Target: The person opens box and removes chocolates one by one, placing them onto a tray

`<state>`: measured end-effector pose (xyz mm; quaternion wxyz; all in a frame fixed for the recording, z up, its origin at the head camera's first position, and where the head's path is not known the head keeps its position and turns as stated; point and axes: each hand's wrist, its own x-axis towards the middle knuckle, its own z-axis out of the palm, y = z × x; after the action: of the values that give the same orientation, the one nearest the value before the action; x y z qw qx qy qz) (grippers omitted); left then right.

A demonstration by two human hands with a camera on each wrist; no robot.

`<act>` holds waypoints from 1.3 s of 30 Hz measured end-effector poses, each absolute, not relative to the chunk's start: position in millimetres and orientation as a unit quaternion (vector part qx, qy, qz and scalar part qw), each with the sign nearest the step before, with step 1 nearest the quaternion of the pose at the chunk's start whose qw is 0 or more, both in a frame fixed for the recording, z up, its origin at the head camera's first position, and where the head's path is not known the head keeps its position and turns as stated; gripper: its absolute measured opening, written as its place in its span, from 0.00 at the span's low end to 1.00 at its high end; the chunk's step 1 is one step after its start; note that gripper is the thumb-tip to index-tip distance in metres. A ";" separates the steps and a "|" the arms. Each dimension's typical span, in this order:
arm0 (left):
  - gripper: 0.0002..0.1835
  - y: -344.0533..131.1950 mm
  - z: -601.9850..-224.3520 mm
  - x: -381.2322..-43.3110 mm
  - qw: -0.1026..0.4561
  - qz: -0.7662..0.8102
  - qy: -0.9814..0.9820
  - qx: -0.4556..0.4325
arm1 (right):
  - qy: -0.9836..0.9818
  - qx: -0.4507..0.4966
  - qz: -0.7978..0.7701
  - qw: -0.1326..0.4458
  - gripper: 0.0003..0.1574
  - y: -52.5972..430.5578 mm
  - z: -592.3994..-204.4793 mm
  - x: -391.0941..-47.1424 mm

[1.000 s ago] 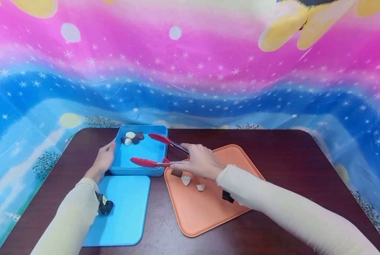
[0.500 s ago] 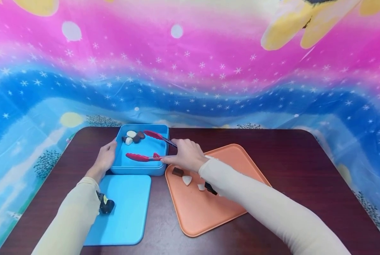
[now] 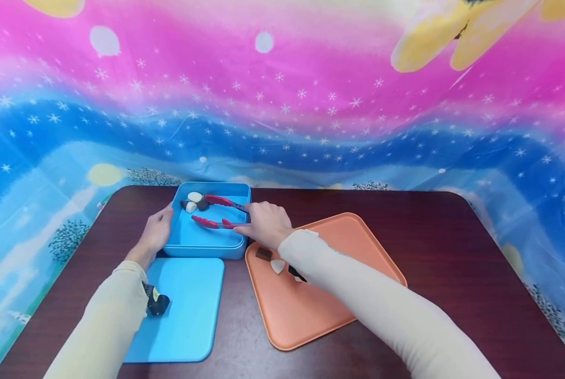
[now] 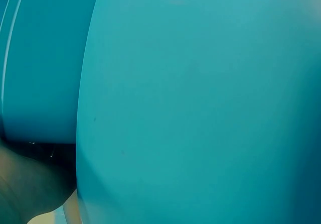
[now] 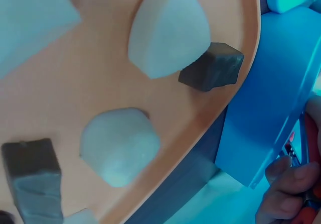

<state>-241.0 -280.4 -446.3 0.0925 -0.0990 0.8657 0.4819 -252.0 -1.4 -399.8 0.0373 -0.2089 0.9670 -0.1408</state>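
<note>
My right hand [image 3: 268,223] grips a pair of tongs [image 3: 218,200] with red tips, reaching over the blue box [image 3: 207,252]. The tongs' arms are spread, with nothing between them. Their far tip lies over the white and dark brown pieces [image 3: 191,207] clustered at the back left inside the box. My left hand [image 3: 155,231] rests against the outside of the box's left wall; its fingers are partly hidden. On the orange tray [image 3: 289,326] lie a dark block [image 3: 263,254] and a white piece [image 3: 277,267]. Several white [image 5: 120,146] and dark pieces [image 5: 213,66] show in the right wrist view.
A light blue lid [image 3: 188,316] lies flat in front of the box, partly under my left sleeve [image 3: 100,316]. The tray sits close to the box's right front corner. Beyond the dark table [image 3: 453,295] hangs a patterned cloth [image 3: 311,95].
My right hand has carried the tongs left and farther over the box, toward the pieces there. My right forearm now hides part of the tray's pieces. My left hand stays on the box.
</note>
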 end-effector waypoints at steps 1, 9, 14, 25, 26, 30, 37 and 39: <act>0.34 -280.1 -446.1 -241.1 0.093 0.482 0.865 -0.099 | 0.968 -0.210 -0.133 0.033 0.42 -2.6 -400.0 -252.3; 0.34 -278.9 -445.9 -241.7 0.093 0.487 0.863 -0.095 | 0.973 -0.206 -0.102 0.015 0.38 -10.4 -404.1 -252.0; 0.34 -278.7 -445.3 -241.5 0.096 0.490 0.861 -0.094 | 0.975 -0.206 -0.087 0.011 0.33 -15.1 -404.2 -249.9; 0.34 -279.3 -442.6 -239.4 0.095 0.487 0.863 -0.095 | 0.973 -0.220 -0.061 0.006 0.28 -21.6 -405.6 -246.7; 0.34 -279.4 -442.4 -239.4 0.095 0.487 0.863 -0.096 | 0.973 -0.222 -0.060 0.004 0.27 -22.0 -405.7 -246.1; 0.34 -279.6 -441.8 -239.6 0.098 0.486 0.863 -0.095 | 0.973 -0.223 -0.053 -0.002 0.24 -23.3 -405.7 -243.7; 0.34 -280.3 -442.6 -238.9 0.100 0.483 0.864 -0.098 | 0.972 -0.227 -0.057 -0.009 0.22 -23.8 -405.5 -242.3; 0.34 -280.3 -444.0 -238.5 0.103 0.484 0.863 -0.099 | 0.973 -0.223 -0.064 -0.005 0.23 -22.7 -406.7 -241.9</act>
<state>-238.5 -280.3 -444.0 0.1035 -0.0987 0.8635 0.4837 -241.9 -22.7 -406.7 -0.0054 -0.2230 0.9727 -0.0637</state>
